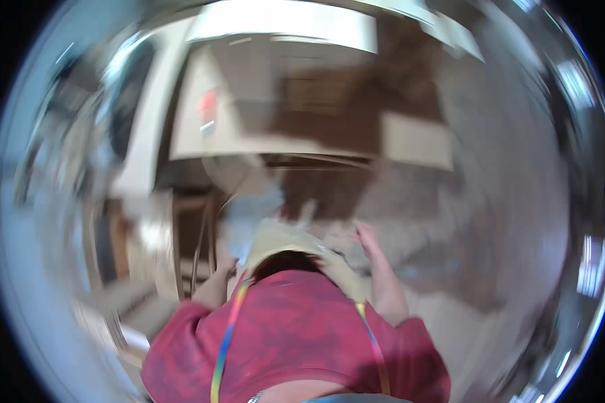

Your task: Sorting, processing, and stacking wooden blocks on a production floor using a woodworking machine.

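My right hand hangs just right of the front of a cream apron worn over a red patterned shirt. Its fingers look curled, but motion blur smears them, and no held thing shows. On the other side of the apron, my left hand is low and partly in shadow, its fingers hidden. Whether it touches anything cannot be made out. Rainbow-coloured straps run over the shirt to the apron.
A pale-edged workbench stands ahead, with a small red object at its left. A flat beige panel lies right of it. Brown wooden shelving and a thin cable are close on my left. Everything is blurred.
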A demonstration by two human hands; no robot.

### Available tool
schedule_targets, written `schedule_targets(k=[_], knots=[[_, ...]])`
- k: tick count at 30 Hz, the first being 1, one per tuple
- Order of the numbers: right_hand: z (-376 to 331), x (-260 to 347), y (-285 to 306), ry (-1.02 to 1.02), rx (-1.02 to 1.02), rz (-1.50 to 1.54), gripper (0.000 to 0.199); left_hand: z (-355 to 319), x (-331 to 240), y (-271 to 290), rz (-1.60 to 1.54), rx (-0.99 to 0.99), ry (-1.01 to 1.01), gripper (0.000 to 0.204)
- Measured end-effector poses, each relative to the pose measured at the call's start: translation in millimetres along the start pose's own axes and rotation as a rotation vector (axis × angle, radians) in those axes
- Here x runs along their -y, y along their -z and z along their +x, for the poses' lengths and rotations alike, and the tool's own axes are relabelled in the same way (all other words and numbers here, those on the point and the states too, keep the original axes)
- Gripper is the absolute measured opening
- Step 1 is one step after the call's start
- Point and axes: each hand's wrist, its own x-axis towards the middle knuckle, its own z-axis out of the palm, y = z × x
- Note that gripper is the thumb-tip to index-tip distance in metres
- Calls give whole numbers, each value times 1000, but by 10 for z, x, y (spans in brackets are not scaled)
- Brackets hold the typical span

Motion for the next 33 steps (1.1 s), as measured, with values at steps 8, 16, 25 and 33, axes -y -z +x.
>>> schedule_targets(k=[8,16,25,33], knots=[[-547,-1505,271,92,-375,810,20,448,-2196,318,474,264,-265,25],[-539,-3070,-1311,-536,-697,1153,28,401,-3505,779,667,344,-524,24],[-44,-2490,-888,-124,-878,1338,40,132,-5242,-283,801,610,-703,26],[55,-2362,255,168,-946,1559,30,-195,-6628,-1957,792,855,-818,30]])
